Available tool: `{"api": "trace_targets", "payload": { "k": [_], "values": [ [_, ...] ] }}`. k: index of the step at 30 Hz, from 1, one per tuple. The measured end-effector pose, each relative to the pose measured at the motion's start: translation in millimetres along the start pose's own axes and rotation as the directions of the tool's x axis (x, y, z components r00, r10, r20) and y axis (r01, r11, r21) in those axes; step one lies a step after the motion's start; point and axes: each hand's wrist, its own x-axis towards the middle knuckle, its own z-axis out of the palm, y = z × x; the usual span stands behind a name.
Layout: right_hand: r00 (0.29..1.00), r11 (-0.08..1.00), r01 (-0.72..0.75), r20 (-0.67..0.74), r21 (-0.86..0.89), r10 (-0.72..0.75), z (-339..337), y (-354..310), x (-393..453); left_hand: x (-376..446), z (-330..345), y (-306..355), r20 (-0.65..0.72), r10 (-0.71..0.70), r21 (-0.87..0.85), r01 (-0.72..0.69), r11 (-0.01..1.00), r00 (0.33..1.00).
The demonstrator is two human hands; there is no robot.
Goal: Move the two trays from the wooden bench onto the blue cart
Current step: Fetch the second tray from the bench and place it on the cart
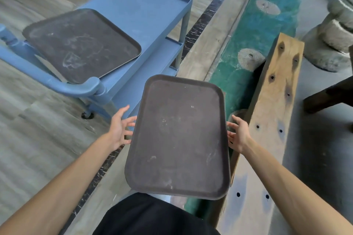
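Brown tray in hand point(178, 137): I carry it level between bench and cart, long edges pinched so it cannot tip.
Left hand point(120, 129): fingers spread, pressing its left edge.
Right hand point(237, 133): likewise clamped on the right edge.
First tray point(82, 44): lies at the near end of the blue cart point(145, 11), far end free.
Wooden bench point(275, 89): bare.

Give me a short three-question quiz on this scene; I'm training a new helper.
1. True or false: one dark rectangular tray already lies on the blue cart.
2. Which hands hold the second dark tray? A left hand only; B right hand only; C both.
3. What stands right of the held tray?

Key: 1 true. 2 C. 3 the long wooden bench.
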Motion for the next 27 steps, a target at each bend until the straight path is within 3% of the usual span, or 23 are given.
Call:
{"api": "trace_targets", "payload": {
  "k": [9,14,18,27],
  "values": [
    [1.000,0.998,0.014,-0.008,0.055,-0.013,14.6,-108.7,64.4,65.0,52.4,101.1,0.001,0.011,0.022,-0.011,1.000,1.000],
    [0.999,0.999,0.051,0.015,-0.008,-0.050,34.0,-167.5,102.2,100.8,71.1,152.0,-0.039,0.033,0.034,-0.031,0.999,0.999],
    [0.994,0.987,0.099,0.054,-0.124,-0.092,59.3,-235.2,148.9,133.2,87.0,200.8,-0.071,0.078,-0.014,-0.079,0.997,0.994],
    [0.969,0.976,0.153,0.218,-0.157,-0.117,121.3,-394.6,236.7,194.6,118.4,307.0,-0.150,0.134,-0.213,-0.164,0.963,0.980]
  ]
}}
